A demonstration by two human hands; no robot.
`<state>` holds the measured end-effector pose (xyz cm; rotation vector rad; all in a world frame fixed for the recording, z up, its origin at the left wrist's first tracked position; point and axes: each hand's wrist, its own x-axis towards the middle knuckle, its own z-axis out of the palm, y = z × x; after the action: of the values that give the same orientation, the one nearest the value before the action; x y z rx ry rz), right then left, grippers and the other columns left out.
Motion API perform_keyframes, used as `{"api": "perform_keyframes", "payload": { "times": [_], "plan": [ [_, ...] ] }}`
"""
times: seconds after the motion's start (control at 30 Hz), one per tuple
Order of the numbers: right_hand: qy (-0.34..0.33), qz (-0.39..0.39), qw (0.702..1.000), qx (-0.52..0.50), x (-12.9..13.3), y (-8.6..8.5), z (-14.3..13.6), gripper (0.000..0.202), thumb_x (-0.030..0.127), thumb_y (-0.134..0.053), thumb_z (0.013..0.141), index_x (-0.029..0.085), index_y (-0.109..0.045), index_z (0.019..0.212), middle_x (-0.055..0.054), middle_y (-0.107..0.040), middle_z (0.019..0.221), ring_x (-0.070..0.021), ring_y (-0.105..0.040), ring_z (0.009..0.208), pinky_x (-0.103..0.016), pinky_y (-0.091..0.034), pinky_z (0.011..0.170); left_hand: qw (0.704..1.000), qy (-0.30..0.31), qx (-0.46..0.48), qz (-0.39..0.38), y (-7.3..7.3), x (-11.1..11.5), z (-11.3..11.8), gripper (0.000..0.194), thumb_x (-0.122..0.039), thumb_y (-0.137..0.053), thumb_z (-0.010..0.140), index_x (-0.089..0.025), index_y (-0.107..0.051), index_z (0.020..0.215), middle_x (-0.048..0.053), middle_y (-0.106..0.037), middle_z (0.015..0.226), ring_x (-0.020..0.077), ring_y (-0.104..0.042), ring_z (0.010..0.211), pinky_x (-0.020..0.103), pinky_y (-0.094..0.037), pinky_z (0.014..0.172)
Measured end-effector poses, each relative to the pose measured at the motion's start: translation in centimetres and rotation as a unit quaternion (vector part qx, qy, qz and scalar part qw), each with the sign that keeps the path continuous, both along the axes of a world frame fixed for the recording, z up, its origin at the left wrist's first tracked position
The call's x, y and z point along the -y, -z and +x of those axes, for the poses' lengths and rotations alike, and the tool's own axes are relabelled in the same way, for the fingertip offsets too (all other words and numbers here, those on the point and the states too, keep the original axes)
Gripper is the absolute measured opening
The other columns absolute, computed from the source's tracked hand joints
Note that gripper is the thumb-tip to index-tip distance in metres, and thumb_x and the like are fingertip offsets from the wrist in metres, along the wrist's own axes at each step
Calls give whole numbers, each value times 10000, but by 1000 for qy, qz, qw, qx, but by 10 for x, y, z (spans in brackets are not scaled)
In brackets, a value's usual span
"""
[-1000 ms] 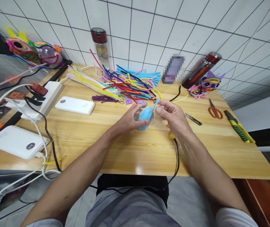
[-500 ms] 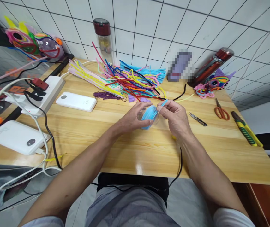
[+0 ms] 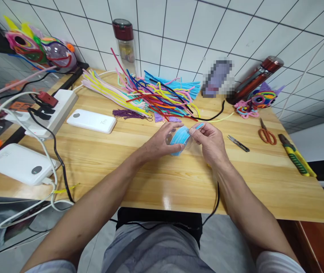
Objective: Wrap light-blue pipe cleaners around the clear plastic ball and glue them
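Observation:
In the head view, my left hand (image 3: 162, 142) curves around a small clear plastic rounded piece (image 3: 180, 139) whose surface carries rows of light blue pipe cleaner. Its thumb presses the near side and its fingers reach over the far side. My right hand (image 3: 212, 141) pinches a light blue pipe cleaner (image 3: 199, 126) between thumb and forefinger at the right edge of that piece. A short stretch of it sticks out above the fingers. Behind both hands lies a heap of multicoloured pipe cleaners (image 3: 162, 96).
Thread snips (image 3: 238, 143), orange-handled scissors (image 3: 266, 133) and yellow-green pliers (image 3: 296, 155) lie to the right. White power banks (image 3: 91, 121) and a power strip (image 3: 55, 113) with cables occupy the left. A red flask (image 3: 255, 79) and finished pipe-cleaner fish (image 3: 264, 99) stand at the back right.
Both hands keep nearly the same place and grip. The blue pipe cleaner end in my right hand has tilted slightly and shifted a little to the right.

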<state>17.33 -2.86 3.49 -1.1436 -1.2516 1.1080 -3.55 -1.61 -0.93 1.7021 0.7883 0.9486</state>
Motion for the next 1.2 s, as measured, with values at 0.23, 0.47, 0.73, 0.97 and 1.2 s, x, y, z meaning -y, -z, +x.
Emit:
{"api": "perform_keyframes", "payload": {
  "times": [0.23,0.47,0.73,0.97,1.2],
  "plan": [
    [-17,2,1000,-7,2,-3,1,388,510,-1012,671,234,-771,798,50,-625,655,-102,-504,585,-258,-487,602,1000,-3,6,-4,1,0,1,751,-495,-870,839,-249,-599,1494,163,-544,1618,364,-575,1478,544,-502,1236],
    [-45,7,999,28,7,-3,1,315,449,-959,718,242,-744,820,39,-671,710,-131,-590,653,-289,-545,670,1000,2,18,-24,-2,2,1,734,-466,-868,841,-262,-593,1490,151,-565,1594,372,-571,1494,561,-506,1237],
    [-39,20,999,27,6,0,0,294,427,-956,735,240,-740,805,44,-684,703,-129,-607,648,-293,-554,679,999,26,21,-41,-5,3,-2,778,-528,-855,852,-265,-565,1525,161,-523,1644,391,-532,1534,588,-478,1261],
    [-35,14,999,11,5,2,-1,326,443,-987,713,241,-745,796,41,-722,726,-129,-622,662,-291,-561,689,999,27,12,-42,-7,2,-3,819,-509,-845,836,-235,-543,1546,186,-491,1664,410,-524,1535,591,-472,1262],
    [-31,15,999,10,4,4,0,319,441,-979,718,239,-748,807,38,-733,736,-130,-621,672,-281,-547,670,999,5,11,-31,-6,3,1,742,-427,-825,840,-254,-560,1512,168,-537,1604,386,-576,1476,565,-521,1214]
  ]
}}
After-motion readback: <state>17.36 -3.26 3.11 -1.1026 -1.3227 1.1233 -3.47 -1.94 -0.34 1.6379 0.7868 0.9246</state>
